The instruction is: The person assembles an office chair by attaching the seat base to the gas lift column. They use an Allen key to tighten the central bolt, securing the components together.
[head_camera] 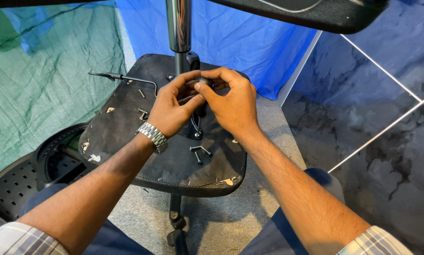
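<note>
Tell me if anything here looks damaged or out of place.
Yes. The upturned seat base is worn: pale patches show through its black cover along the edges. Loose bolts lie scattered on it. Both hands, left hand and right hand, pinch a small dark part together.

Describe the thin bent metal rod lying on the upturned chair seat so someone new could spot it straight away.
Start at the black upturned chair seat in the middle, with its chrome column rising at the far edge. Left of that column and of the left hand, the bent rod lies along the seat's far left rim. Unlike the short loose screws scattered nearby, it is long, thin, cranked, and pokes past the edge.
</note>
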